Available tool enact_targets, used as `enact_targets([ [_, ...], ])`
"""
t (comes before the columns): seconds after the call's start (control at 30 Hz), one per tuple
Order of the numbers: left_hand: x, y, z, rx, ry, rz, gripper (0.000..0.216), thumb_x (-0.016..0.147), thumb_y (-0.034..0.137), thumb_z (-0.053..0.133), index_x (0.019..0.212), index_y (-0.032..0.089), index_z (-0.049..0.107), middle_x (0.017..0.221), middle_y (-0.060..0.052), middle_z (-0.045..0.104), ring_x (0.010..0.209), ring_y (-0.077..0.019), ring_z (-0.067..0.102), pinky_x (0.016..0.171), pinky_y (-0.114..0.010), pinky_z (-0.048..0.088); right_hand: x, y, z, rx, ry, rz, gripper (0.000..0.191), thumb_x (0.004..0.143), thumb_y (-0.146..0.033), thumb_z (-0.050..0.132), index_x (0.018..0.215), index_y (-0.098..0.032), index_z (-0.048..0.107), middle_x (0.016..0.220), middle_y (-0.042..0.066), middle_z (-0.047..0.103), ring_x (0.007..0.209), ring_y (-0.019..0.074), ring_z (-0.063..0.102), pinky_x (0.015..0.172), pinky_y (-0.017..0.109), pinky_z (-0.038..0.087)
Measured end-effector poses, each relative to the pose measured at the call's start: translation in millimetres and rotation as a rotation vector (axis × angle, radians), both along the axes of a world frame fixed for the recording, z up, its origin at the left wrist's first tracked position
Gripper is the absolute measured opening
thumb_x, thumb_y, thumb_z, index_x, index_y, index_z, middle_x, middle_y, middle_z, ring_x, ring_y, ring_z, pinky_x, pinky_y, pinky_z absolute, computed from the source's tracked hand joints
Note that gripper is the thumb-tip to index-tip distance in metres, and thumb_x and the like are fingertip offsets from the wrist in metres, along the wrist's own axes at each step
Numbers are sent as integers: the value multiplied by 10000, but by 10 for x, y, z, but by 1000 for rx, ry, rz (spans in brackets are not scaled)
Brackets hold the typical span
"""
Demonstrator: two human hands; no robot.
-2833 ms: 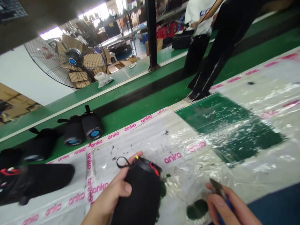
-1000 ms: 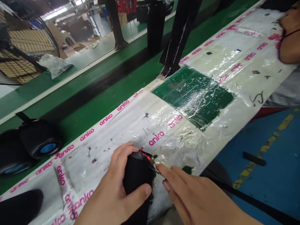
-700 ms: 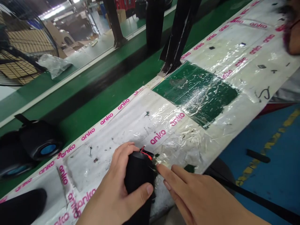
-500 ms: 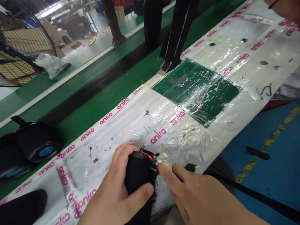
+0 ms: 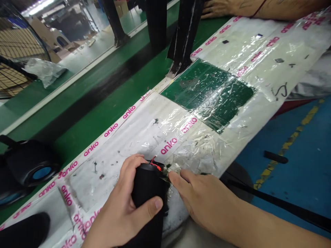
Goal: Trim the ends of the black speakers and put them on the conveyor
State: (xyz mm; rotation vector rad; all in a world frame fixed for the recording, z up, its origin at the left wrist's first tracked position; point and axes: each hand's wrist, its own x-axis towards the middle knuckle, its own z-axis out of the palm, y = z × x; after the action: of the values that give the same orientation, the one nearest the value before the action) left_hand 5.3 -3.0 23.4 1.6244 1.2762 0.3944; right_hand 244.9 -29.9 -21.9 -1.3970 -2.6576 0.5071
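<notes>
My left hand is wrapped round a black fabric-covered cylindrical speaker, which stands at the near edge of the work table. Red wires stick out of its upper end. My right hand lies just to its right with the fingers pressed together. The index fingertip is at the speaker's upper rim, where a small dark tool tip shows. The remainder of the tool is hidden under the hand.
The table is covered in white sheet, crinkled clear film and pink "anko" tape, with a green patch. Black speakers with blue ends lie on the green belt at left. Another person's arm rests top right. Blue floor lies right.
My right hand came from the lower right to the speaker's upper rim and has stayed there for the last second. The left hand keeps its grip. The view drifted and another person's arm appeared.
</notes>
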Motion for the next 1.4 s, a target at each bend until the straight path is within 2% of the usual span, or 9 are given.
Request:
enact_targets([
  [0.17, 57, 42, 66, 32, -7, 13, 479, 980, 387, 677, 1380, 383, 414, 1448, -46, 434, 1336, -297, 493, 1164, -503, 434, -38, 97, 42, 1, 27, -23, 571, 810, -59, 530, 1361, -192, 465, 811, 28, 658, 517, 217, 613, 487, 346, 165],
  [0.37, 90, 42, 120, 19, 61, 30, 479, 969, 438, 657, 1362, 314, 412, 1395, -79, 487, 1262, -293, 561, 1117, -493, 471, 354, 64, 32, 100, 167, -56, 365, 929, -82, 430, 1248, -169, 585, 838, 57, 723, 556, 248, 680, 458, 343, 379],
  [0.57, 112, -217, 159, 149, 328, 267, 1112, 878, 578, 738, 1631, 336, -42, 1734, -171, -14, 1607, -455, 58, 1228, -749, 181, 664, -186, 23, 131, 375, -296, 263, 1117, -256, 357, 1278, -166, 545, 1031, 104, 789, 791, 240, 782, 611, 322, 604],
  [0.63, 71, -374, 177, 116, 336, 376, 1106, 924, 627, 661, 1644, 353, -133, 1736, -180, 56, 1589, -463, 166, 1203, -775, 218, 626, -257, 7, 83, 472, -363, 253, 1121, -284, 374, 1272, -195, 556, 1054, 100, 793, 862, 237, 788, 673, 304, 623],
  [0.73, 35, -564, 163, -51, 298, 377, 868, 968, 653, 565, 1658, 334, 147, 1600, -172, 373, 1499, -442, 387, 1195, -746, 297, 558, -331, -51, -30, 593, -415, 242, 1119, -313, 386, 1244, -226, 573, 1061, 94, 792, 934, 240, 784, 732, 296, 626],
  [0.83, 162, -648, 123, -101, 273, 206, 796, 869, 622, 714, 1540, 286, 450, 1519, -163, 444, 1483, -439, 401, 1217, -694, 342, 573, -335, -111, -139, 638, -425, 238, 1120, -359, 391, 1228, -241, 568, 1012, 76, 778, 905, 229, 776, 740, 297, 619],
  [1.1, 481, -711, 123, 223, 331, 145, 962, 747, 373, 825, 1563, 286, 322, 1443, -165, 643, 1261, -427, 664, 1033, -631, 569, 729, -240, -253, -445, 825, -481, 299, 1110, -453, 435, 1328, -260, 501, 784, -12, 618, 680, 192, 653, 620, 264, 571],
  [1.23, 412, -713, -10, 589, 617, 250, 858, 862, 307, 764, 1588, 317, 305, 1507, -155, 589, 1311, -437, 598, 1088, -665, 470, 735, -279, -361, -433, 832, -517, 302, 1099, -452, 465, 1328, -257, 499, 836, 10, 633, 664, 187, 630, 625, 262, 576],
  [1.4, 535, -733, -121, 681, 768, 270, 654, 958, 220, 665, 1548, 375, 427, 1576, -123, 509, 1344, -440, 514, 1123, -648, 356, 708, -258, -306, -361, 792, -500, 260, 1109, -422, 458, 1312, -271, 522, 753, -30, 588, 584, 163, 573, 565, 230, 536],
])
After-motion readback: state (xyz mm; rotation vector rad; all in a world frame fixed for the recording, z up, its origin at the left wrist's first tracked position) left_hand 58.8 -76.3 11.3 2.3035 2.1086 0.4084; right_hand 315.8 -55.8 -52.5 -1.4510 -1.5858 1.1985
